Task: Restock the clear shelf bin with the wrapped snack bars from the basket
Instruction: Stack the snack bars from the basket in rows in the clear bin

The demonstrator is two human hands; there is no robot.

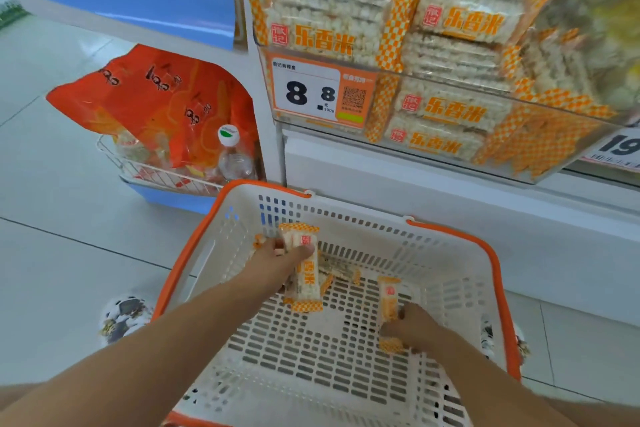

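A white plastic basket [460, 253] with an orange rim stands on the floor below the shelf. Inside it my left hand [277, 262] grips a few wrapped snack bars [306, 274] with orange checked ends, held upright near the back left. My right hand [415, 328] grips another wrapped bar [388, 302] near the basket's middle right. A few more bars [341, 269] lie on the basket floor between my hands. Above, the clear shelf bin [398, 146] is piled with the same bars [450, 107].
A price tag [311, 92] reading 8.8 hangs on the bin's front. To the left, a wire rack [156, 175] holds orange bags [156, 94] and a water bottle [233, 158]. White shelf base [450, 191] runs behind the basket. Pale tiled floor [69, 184] lies left.
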